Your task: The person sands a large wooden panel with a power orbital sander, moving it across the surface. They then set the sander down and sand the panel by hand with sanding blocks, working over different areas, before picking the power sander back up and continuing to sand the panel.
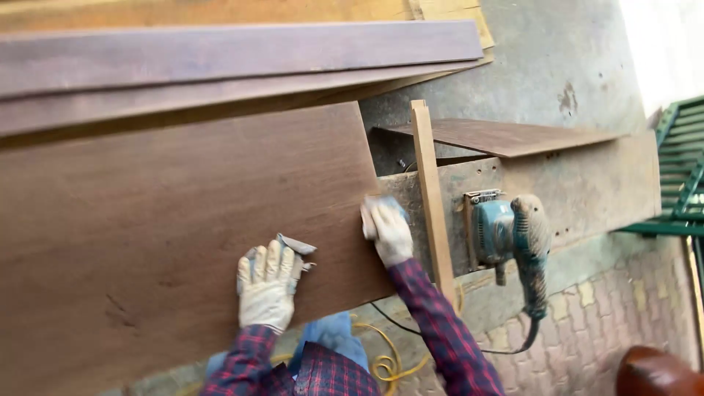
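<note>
L hand [265,287]: gloved, fingers spread & flat on the brown board [176,235], near its lower edge. A folded scrap of sandpaper [296,246] sits at the fingertips; we can't tell if it's pinched or just lying under them.
R hand [386,231]: gloved, curled around a small pad [381,202], pressed vs. the board's right end at the corner. Closed on the pad as far as we see.
Sleeves: red/blue plaid on both arms, coming up from bottom centre.
Board: large, dark brown veneer face, lying tilted across the view, taking up most of the left half. Both hands touch it.
Wood strip [431,198]: pale, narrow, standing roughly upright just right of the R hand, apart from it.
Sander [510,235]: blue-green power tool w/ dusty handle, resting on a grey worn board [587,191] right of the strip, not held. Its cord hangs down to the ground.
Yellow cord [385,356]: coiled on the ground below the R forearm.
Upper left: more long brown boards [220,59] stacked above the worked one.
Ground [587,330]: brick paving, lower right.
Far right: green metal frame [682,176].
</note>
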